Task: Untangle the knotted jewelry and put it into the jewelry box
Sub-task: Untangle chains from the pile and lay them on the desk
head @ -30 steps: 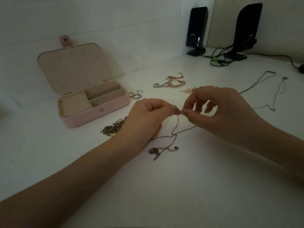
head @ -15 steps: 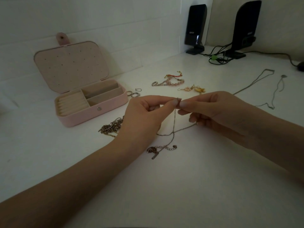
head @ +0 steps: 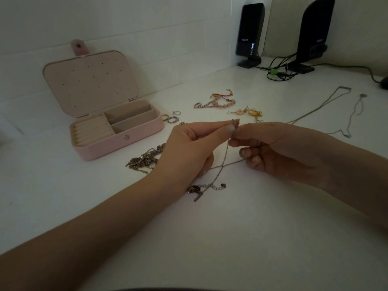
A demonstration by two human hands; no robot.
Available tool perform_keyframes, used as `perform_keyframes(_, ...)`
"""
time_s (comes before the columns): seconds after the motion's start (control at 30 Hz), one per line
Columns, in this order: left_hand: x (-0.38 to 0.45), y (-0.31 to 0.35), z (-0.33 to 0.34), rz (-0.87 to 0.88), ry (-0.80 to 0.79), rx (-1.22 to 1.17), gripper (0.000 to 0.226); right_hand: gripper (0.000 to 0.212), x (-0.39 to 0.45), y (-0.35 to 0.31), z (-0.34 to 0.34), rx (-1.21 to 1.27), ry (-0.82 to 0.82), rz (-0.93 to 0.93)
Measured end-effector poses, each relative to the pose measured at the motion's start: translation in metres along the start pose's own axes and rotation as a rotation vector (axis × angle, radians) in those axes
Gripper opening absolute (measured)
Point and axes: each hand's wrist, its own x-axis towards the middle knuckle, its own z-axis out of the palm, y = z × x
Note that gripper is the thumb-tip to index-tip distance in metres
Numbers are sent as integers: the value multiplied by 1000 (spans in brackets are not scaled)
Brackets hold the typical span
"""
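Observation:
A thin silver chain [head: 224, 159] hangs from my fingertips down to the white table, where its clasp and charm end [head: 201, 189] lies. My left hand [head: 193, 148] pinches the chain's knot between thumb and forefinger. My right hand [head: 279, 150] pinches the same spot from the other side, fingertips touching the left ones. The chain runs on to the far right [head: 327, 101] across the table. The pink jewelry box [head: 117, 135] stands open at the left, its compartments holding nothing that I can see.
A dark tangled chain pile [head: 144, 159] lies in front of the box. Three rings [head: 172, 117], a pink bead bracelet [head: 216, 102] and gold earrings [head: 249, 112] lie beyond my hands. Another thin necklace [head: 354, 112] lies at right. Two black speakers [head: 251, 32] with cables stand at the back.
My right hand has turned and its fingers have straightened, then curled under; both hands have lifted the pinched knot slightly. The view has tilted a little.

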Motion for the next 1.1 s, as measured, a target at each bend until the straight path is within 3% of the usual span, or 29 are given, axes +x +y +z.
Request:
perform_keyframes(0.23, -1, 5, -1, -73, -38, -105, 37, 9, -5, -5, -4, -12, -26, 32)
perform_keyframes(0.47, -2, 5, 0, -81, -32, -64, 32, 20, -4, -5, -2, -115, 1, 4)
perform_keyframes(0.6, -1, 4, 1, -83, -46, 34, 56, 30, -5, -4, -3, -126, 41, -8)
perform_keyframes(0.73, -4, 5, 2, -12, -16, 25, 27, 35, -5, -4, -2, -120, 45, -13)
perform_keyframes(0.87, -4, 6, 3, -3, -16, 11, 25, 28, -6, -4, -2, -137, 32, -2)
perform_keyframes(1.0, -4, 6, 5, 7, -27, 16, 40, 20, -6, -5, -2, -163, 32, 2)
perform_keyframes(1.1, -4, 5, 4, 16, -25, 44, 29, 11, -6, -4, -1, -162, 36, 3)
